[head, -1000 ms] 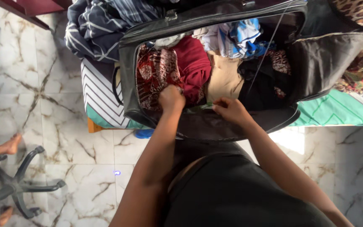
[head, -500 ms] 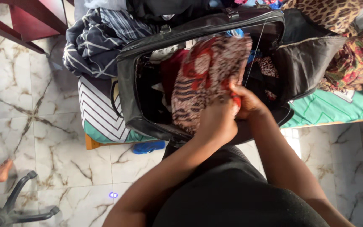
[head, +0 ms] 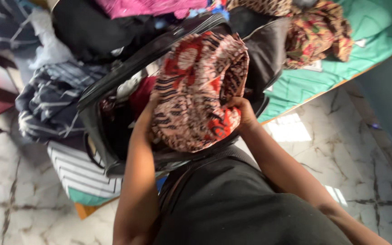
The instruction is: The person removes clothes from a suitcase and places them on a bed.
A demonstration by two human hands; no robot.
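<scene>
The red patterned cloth (head: 198, 88) hangs bunched over the open black suitcase (head: 100, 131); your right hand (head: 241, 111) grips its edge, your left hand (head: 148, 113) is buried underneath, grip unclear.

Two hands, the left hand (head: 147, 113) and the right hand (head: 241, 111), share one red patterned cloth (head: 196, 90), one on each side of it. Just behind that grip sits one black bag (head: 114, 86), open. Beyond the bag lies one pink cloth (head: 146, 7). Left of the grip is one striped dark cloth (head: 46, 97). Right of the grip lies one flowery cloth (head: 318, 38) on one green bed sheet (head: 368, 27).
</scene>
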